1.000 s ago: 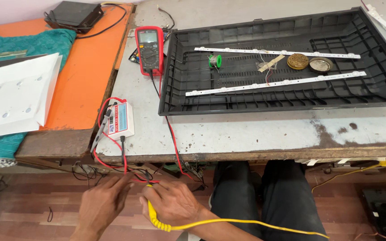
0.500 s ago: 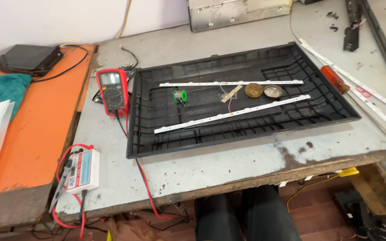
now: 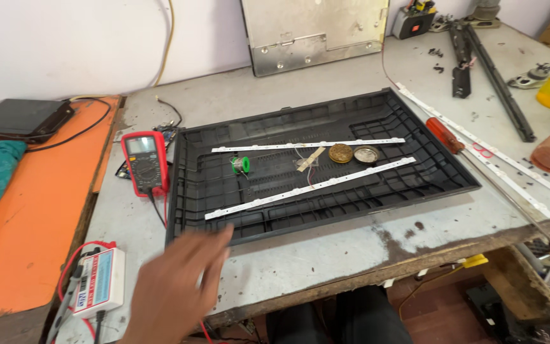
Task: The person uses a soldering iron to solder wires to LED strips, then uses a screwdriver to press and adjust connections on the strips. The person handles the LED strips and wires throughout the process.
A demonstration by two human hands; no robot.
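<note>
My left hand (image 3: 173,286) hovers open, fingers spread, holding nothing, just before the black tray (image 3: 415,185); my right hand is out of sight

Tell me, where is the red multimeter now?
In the head view the red multimeter lies on the grey table, just left of the black tray and beyond the left hand.

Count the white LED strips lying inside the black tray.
2. The rear LED strip runs along the black tray behind the solder spool; the front LED strip lies diagonally nearer the hand.
</note>
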